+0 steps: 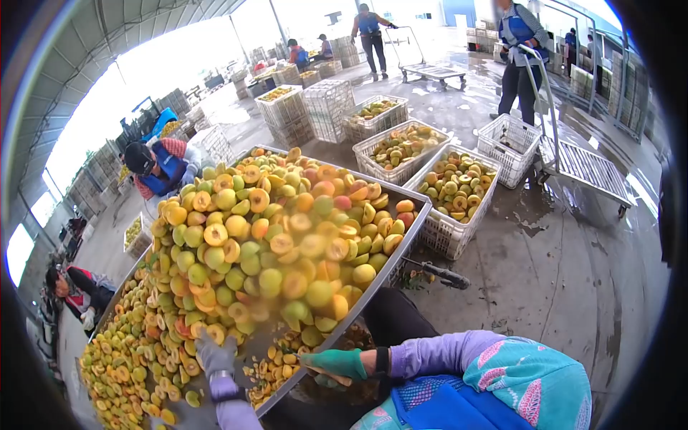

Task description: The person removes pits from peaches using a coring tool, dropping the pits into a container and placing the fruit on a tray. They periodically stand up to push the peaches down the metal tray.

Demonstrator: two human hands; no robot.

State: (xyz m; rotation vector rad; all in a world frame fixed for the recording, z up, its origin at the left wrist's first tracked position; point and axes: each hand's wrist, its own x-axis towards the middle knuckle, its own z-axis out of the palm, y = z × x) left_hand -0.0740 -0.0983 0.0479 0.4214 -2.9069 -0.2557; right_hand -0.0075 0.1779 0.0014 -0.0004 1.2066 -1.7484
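A large metal-edged table (412, 240) carries a big heap of halved yellow-green fruit (251, 236). At the lower edge of the heap my left hand (215, 355), in a grey glove, touches the fruit; its fingertips are partly hidden among the halves. My right hand (344, 364), in a green glove, is closed round a wooden-handled tool (326, 373) at the table's near edge, its tip too small to make out. Small fruit pieces (276, 369) lie between my two hands.
White crates of fruit (459, 186) stand beyond the table's right side, with an empty crate (509, 147) and a wheeled cart (588, 168) farther right. Co-workers (161, 168) are at the left side; a person (519, 64) stands by the cart. A dark bar (437, 272) juts from the table.
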